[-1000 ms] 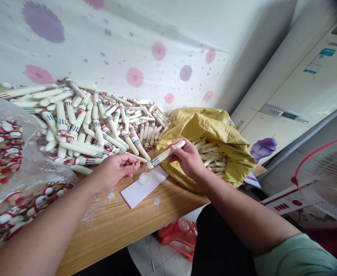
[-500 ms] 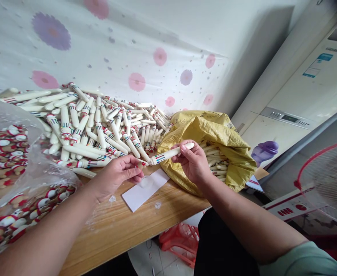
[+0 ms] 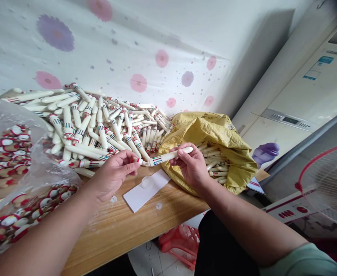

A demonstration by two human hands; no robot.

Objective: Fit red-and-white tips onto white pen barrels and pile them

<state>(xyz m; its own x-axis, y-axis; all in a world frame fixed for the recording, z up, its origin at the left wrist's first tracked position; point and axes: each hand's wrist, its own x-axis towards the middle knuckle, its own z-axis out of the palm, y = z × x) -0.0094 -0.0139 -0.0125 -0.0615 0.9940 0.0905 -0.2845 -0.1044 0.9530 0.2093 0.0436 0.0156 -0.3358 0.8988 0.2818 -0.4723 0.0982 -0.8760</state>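
Between the thumb and fingers of my right hand [image 3: 195, 165] lies a white multicolour pen [image 3: 170, 156], its coloured sliders towards the left. My left hand [image 3: 118, 168] pinches a small red-and-white figure topper [image 3: 139, 161], mostly covered by the fingers. The topper is close to the pen's slider end; I cannot tell whether they touch. Just below the hands, a white card [image 3: 145, 193] carries a clear, shiny blob [image 3: 147, 181]. Behind my left hand, a big heap of similar pens [image 3: 102, 134] spreads over the wooden table [image 3: 111, 234], many with red toppers.
At the left sits a clear plastic bag [image 3: 37, 153] with many figure toppers [image 3: 13, 168]. A yellow woven sack [image 3: 240, 168] full of pens stands open beside my right hand. A red-rimmed fan [image 3: 326, 180] is at the right, and a red plastic stool-like object [image 3: 180, 243] below the table.
My left hand has turned the topper so its white part shows and tilts towards the pen. My right hand keeps the pen nearly in place. The view has shifted slightly.
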